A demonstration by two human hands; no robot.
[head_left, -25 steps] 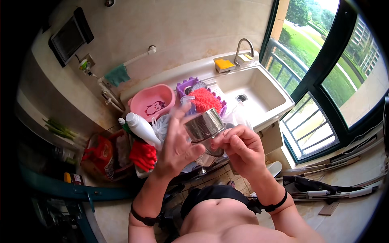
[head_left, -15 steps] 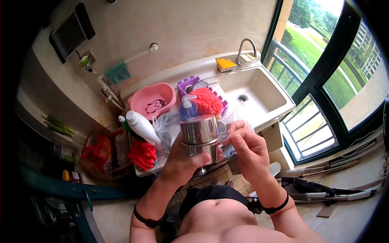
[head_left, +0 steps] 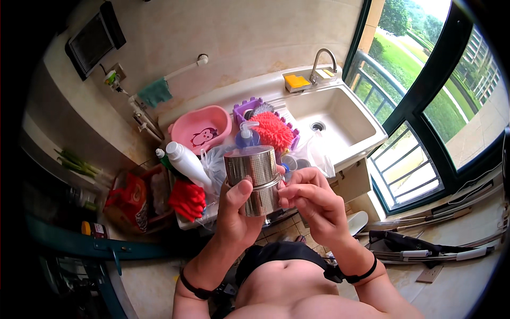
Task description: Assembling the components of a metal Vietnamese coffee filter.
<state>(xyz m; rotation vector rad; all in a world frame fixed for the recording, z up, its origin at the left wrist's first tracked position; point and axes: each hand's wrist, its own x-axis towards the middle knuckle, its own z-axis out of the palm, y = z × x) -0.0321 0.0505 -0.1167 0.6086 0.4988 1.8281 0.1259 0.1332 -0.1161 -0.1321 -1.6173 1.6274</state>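
In front of my body, my left hand [head_left: 238,220] is wrapped round a silver metal canister [head_left: 249,165]. The canister looks like two stacked cylinders with a dotted surface and a smooth band between them. My right hand [head_left: 321,210] is beside its right side, thumb and fingers pinched together against it near the band. A bit of red shows by those fingertips, too small to name. Just beyond the canister stand a blue pump bottle [head_left: 246,139] and a red chenille wash mitt [head_left: 273,133].
A pink basin [head_left: 199,130], a white bottle [head_left: 186,164], red gloves [head_left: 187,202] and a purple basket [head_left: 246,105] crowd the counter's left half. To the right lies the white sink [head_left: 340,117] with its curved faucet [head_left: 323,58]. Poles [head_left: 435,250] lean along the right wall.
The canister has shifted left and tilted, showing more of its top and side. My right hand has moved left and down, from apart to against its side.
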